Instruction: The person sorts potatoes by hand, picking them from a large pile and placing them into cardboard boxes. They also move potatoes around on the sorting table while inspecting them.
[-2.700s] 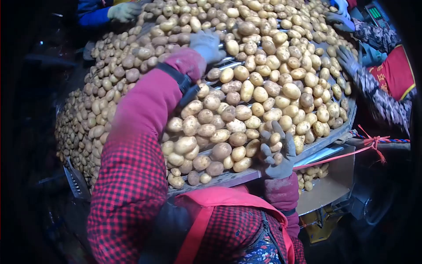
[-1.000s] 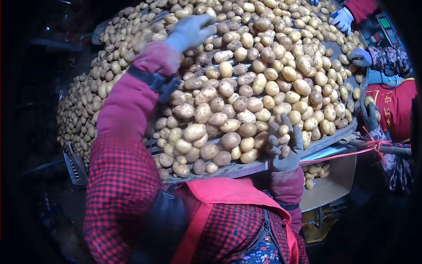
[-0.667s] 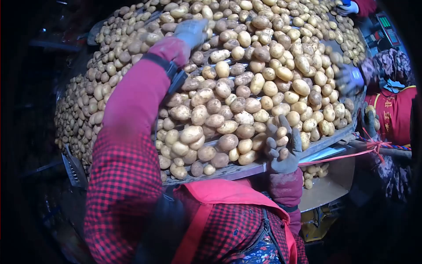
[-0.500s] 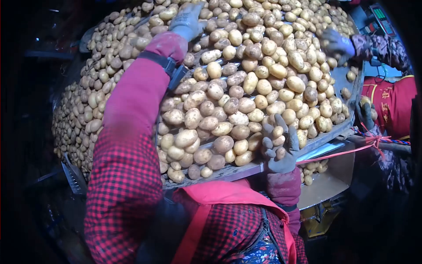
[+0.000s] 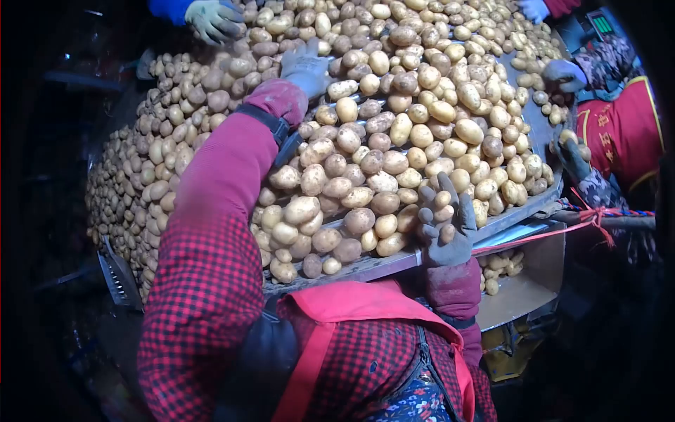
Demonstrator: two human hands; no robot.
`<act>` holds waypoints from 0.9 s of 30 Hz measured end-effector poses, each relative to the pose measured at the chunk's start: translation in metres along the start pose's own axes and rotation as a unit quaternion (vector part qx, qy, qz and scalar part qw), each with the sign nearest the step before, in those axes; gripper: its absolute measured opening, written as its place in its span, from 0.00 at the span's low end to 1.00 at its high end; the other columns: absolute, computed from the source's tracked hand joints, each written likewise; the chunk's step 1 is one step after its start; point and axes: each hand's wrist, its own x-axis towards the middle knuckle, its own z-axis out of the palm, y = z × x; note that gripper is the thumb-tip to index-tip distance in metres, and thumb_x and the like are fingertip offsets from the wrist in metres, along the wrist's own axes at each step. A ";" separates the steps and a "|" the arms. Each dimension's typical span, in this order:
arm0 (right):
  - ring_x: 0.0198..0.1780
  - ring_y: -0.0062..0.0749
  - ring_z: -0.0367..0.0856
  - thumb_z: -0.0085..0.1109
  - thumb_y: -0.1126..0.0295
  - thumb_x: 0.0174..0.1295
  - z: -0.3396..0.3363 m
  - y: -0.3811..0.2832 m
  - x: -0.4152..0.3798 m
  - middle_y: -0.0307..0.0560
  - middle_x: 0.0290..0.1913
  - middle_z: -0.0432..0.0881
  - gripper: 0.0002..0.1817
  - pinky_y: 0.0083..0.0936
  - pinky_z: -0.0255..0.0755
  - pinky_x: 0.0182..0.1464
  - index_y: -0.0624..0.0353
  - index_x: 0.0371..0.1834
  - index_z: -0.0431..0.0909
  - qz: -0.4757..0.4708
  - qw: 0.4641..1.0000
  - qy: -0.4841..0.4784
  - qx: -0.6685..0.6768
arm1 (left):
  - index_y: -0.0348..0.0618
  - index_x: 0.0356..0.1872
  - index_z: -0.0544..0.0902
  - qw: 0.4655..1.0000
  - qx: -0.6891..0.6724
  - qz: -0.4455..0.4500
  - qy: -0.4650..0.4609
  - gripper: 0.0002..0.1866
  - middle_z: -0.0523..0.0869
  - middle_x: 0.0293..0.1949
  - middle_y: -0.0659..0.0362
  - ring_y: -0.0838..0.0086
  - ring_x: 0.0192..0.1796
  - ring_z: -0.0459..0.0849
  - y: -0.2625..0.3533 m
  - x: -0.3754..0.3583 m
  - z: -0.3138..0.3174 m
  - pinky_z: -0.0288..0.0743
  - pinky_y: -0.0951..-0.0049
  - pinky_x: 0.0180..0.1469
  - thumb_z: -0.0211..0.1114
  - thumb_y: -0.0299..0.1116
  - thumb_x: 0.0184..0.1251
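Note:
Many potatoes point(image 5: 383, 182) cover the sorting table point(image 5: 380, 268) in front of me. My left hand point(image 5: 306, 68), in a grey glove, reaches far out over them. Its fingers are stretched out and rest among the potatoes. Near the front edge, my right hand point(image 5: 453, 246), also in a grey glove, is turned palm up with fingers spread. Two small potatoes point(image 5: 446, 233) lie in it, against the palm and fingers. Larger potatoes lie right beside that hand on its left.
A co-worker's pale gloved hand point(image 5: 214, 19) is at the upper left. At the right, another person in a red apron point(image 5: 622, 133) has gloved hands by the potatoes. A cardboard box point(image 5: 527, 281) with potatoes sits below the edge, near a pink cord point(image 5: 541, 238).
My left hand has come slightly back towards me. My right hand stays nearly in place with its potatoes. A blue-sleeved co-worker's hand has appeared, and the co-worker's hand at right has drawn back.

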 end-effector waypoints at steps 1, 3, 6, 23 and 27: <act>0.50 0.39 0.83 0.37 0.43 0.83 0.000 0.000 -0.001 0.61 0.72 0.75 0.35 0.25 0.81 0.39 0.48 0.85 0.55 -0.005 1.000 0.009 -0.010 | 0.54 0.61 0.86 1.000 0.003 0.003 0.008 0.29 0.66 0.76 0.50 0.52 0.75 0.68 0.002 -0.001 -0.007 0.63 0.48 0.72 0.70 0.59 0.64; 0.51 0.38 0.83 0.38 0.45 0.83 -0.004 0.000 -0.002 0.61 0.73 0.74 0.34 0.24 0.80 0.40 0.49 0.85 0.56 -0.020 1.000 -0.008 -0.022 | 0.56 0.65 0.84 0.996 -0.014 -0.055 -0.069 0.34 0.63 0.78 0.49 0.51 0.78 0.65 0.003 -0.002 -0.018 0.63 0.48 0.74 0.70 0.63 0.63; 0.58 0.39 0.81 0.43 0.51 0.83 -0.016 0.003 -0.004 0.61 0.76 0.70 0.33 0.21 0.80 0.44 0.53 0.85 0.56 -0.065 0.993 -0.073 -0.061 | 0.54 0.62 0.86 0.998 0.005 -0.051 -0.032 0.32 0.65 0.77 0.51 0.52 0.76 0.67 -0.004 -0.001 0.005 0.65 0.48 0.72 0.70 0.63 0.63; 0.75 0.50 0.73 0.42 0.75 0.81 -0.011 0.033 0.003 0.58 0.84 0.55 0.32 0.32 0.85 0.54 0.37 0.85 0.53 -0.252 0.876 -0.103 -0.398 | 0.51 0.71 0.77 0.890 -0.336 0.278 0.130 0.33 0.81 0.66 0.45 0.47 0.63 0.82 0.072 -0.146 -0.052 0.74 0.53 0.68 0.72 0.49 0.66; 0.77 0.49 0.70 0.48 0.79 0.78 -0.024 0.030 0.004 0.52 0.87 0.52 0.35 0.14 0.79 0.44 0.33 0.84 0.57 -0.217 0.911 -0.160 -0.312 | 0.54 0.72 0.73 0.974 -0.206 0.064 0.062 0.33 0.82 0.63 0.48 0.48 0.59 0.85 -0.009 -0.126 -0.027 0.79 0.51 0.61 0.68 0.47 0.67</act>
